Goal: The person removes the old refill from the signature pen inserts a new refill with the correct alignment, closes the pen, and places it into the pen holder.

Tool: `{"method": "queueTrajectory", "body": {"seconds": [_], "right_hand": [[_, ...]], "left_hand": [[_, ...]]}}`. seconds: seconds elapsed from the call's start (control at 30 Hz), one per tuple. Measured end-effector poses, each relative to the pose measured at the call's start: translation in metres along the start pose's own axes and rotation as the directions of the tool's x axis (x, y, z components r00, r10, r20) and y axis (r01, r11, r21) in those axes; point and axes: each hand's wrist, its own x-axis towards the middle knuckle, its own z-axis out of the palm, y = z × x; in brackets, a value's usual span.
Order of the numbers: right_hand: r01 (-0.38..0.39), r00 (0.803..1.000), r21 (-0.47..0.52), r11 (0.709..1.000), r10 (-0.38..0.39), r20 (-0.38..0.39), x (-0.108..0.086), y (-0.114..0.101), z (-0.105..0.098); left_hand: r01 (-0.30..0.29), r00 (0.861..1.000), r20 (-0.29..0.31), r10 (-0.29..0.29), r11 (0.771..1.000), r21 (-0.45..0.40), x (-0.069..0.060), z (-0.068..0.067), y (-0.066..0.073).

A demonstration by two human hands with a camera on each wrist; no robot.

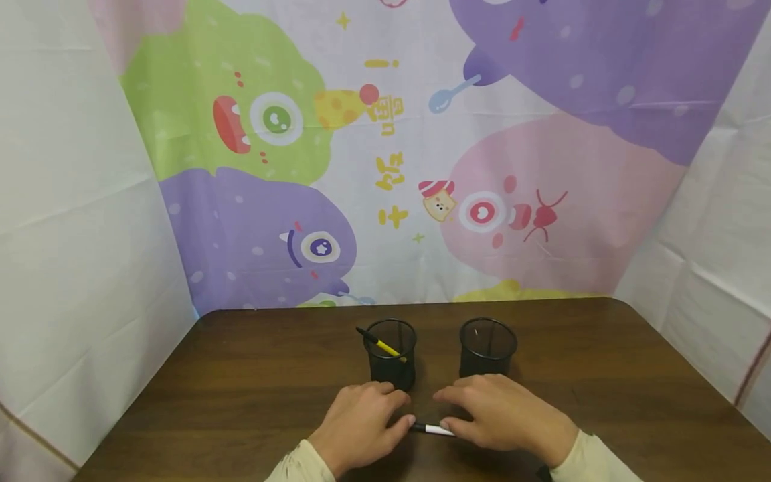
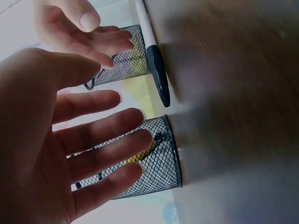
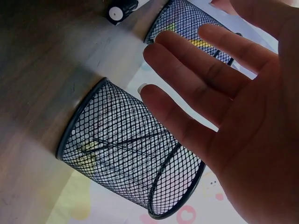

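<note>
Two black mesh pen cups stand on the table. The left cup (image 1: 391, 368) holds a yellow pen with a black end (image 1: 381, 344), leaning on its rim; the right cup (image 1: 486, 351) shows no pen inside. In front of them lies a white and black pen (image 1: 435, 429), between my hands. My left hand (image 1: 364, 425) hovers by its black end, fingers spread and relaxed, gripping nothing in the left wrist view. Close to the white end is my right hand (image 1: 502, 412), its fingers loosely extended in the right wrist view. Whether either thumb touches the pen I cannot tell.
The brown wooden table (image 1: 271, 355) extends to both sides of the cups. Behind it hangs a cloth with cartoon monsters (image 1: 397, 268). White cloth walls (image 1: 90, 234) flank the table. A small dark object (image 1: 544, 474) shows under the right sleeve.
</note>
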Motion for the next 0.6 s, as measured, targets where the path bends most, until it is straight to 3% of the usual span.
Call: {"method": "queueTrajectory", "body": {"seconds": [0.6], "right_hand": [[-0.029,0.999,0.001,1.000,0.029,0.032,0.0038,0.0044,0.0043]], "left_hand": [[0.027,0.999,0.026,-0.026,0.999,-0.038,0.0107,0.0089,-0.0017]]}}
